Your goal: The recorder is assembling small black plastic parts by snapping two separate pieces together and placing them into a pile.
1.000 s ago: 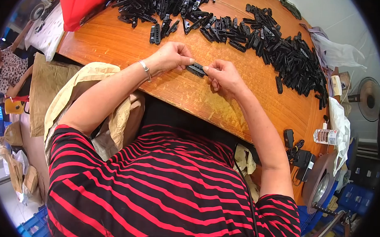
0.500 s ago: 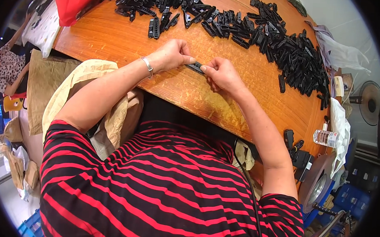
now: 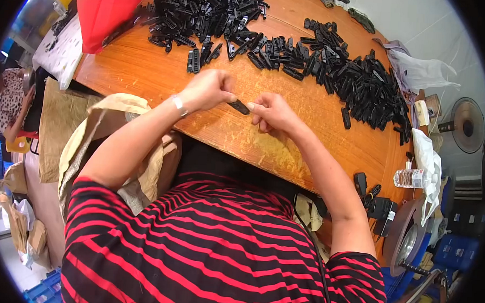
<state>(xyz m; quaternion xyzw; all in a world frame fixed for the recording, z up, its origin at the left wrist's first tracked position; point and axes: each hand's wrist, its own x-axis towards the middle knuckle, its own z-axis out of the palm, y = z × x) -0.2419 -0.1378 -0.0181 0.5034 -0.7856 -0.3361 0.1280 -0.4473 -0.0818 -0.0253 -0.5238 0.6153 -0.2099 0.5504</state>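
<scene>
A small, narrow black plastic part (image 3: 239, 107) is held just above the wooden table, near its front edge. My left hand (image 3: 210, 89) pinches its left end between thumb and fingers; a silver bracelet is on that wrist. At the other end of the part, my right hand (image 3: 274, 113) has thumb and fingers closed, with the tips at the part's end. The part's dark face is turned up, and its finer details cannot be made out. Beyond my hands lies a large pile of similar black plastic parts (image 3: 366, 89), spread across the table.
A red wrapped bundle (image 3: 98, 20) stands at the table's far left. On the right are a clear plastic bottle (image 3: 409, 178), a black power adapter (image 3: 382, 208) and a grey fan (image 3: 467, 126). A brown paper sack (image 3: 119, 102) sits by my left arm. Another person is at far left.
The view has shifted, so the table and pile sit lower and further left. The part has turned from its slotted side to a plain dark face. My right fingers have slid toward its tip.
</scene>
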